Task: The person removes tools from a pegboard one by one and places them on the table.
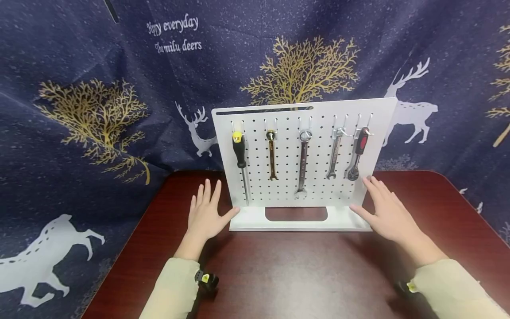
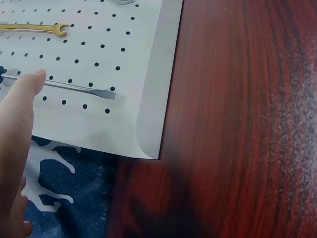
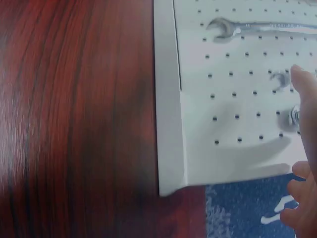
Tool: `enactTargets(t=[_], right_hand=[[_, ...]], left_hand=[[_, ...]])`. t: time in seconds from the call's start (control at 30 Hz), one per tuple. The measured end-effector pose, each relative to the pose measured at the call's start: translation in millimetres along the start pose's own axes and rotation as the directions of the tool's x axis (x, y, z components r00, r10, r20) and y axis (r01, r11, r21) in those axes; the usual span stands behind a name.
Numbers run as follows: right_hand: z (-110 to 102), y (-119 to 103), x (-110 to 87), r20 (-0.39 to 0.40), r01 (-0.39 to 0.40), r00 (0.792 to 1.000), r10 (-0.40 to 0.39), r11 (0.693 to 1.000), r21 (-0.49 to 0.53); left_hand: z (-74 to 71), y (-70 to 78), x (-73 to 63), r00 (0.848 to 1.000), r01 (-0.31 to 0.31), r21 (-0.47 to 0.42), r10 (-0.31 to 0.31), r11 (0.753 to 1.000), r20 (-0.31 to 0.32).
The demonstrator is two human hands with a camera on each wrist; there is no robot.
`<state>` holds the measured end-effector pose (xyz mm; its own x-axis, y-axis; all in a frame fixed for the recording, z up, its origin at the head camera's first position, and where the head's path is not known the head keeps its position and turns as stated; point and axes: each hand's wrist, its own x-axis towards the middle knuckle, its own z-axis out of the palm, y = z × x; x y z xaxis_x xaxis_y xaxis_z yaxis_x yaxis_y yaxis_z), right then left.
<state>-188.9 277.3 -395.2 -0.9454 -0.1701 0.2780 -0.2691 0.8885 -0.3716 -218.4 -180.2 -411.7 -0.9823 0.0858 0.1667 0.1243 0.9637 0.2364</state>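
A white pegboard stand (image 1: 287, 177) is upright on the table, with tools hanging from its hooks. From left to right hang a black and yellow screwdriver (image 1: 240, 153), a small gold wrench (image 1: 272, 155), a large combination wrench (image 1: 303, 164), a smaller silver wrench (image 1: 334, 155) and a ratchet (image 1: 358, 155) with a red and black handle. My left hand (image 1: 207, 212), fingers spread, is beside the board's lower left corner, nearest the screwdriver. At the lower right corner my right hand (image 1: 390, 212) is likewise spread, close to the ratchet. Neither hand holds anything.
The dark red wooden table (image 1: 287, 270) extends around the stand. Behind it hangs a dark blue cloth (image 1: 223, 66) printed with deer and golden trees. A dark camera (image 1: 207, 281) is strapped under the left wrist.
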Motion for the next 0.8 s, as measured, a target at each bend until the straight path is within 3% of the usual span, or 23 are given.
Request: enactTargets(t=[0.2,0.4,0.8], right_hand=[[5,-20,1.5,-0.073,0.009,0.997,-0.004,0.997,0.075],[14,-37,2.1,-0.122,0.008,0.993,0.007,0.993,0.118],[46,-65,17.3,-0.206,0.106,0.977,-0.05,0.957,0.272]], left_hand=[[-1.1,-1.0,0.1,0.999,-0.013,-0.027,0.011,1.0,-0.047],[-3.3,-1.1,0.3,0.993,-0.027,-0.107,0.014,0.994,-0.114],[-9.1,1.6,2.4,0.963,-0.107,-0.267,0.032,0.958,-0.269]])
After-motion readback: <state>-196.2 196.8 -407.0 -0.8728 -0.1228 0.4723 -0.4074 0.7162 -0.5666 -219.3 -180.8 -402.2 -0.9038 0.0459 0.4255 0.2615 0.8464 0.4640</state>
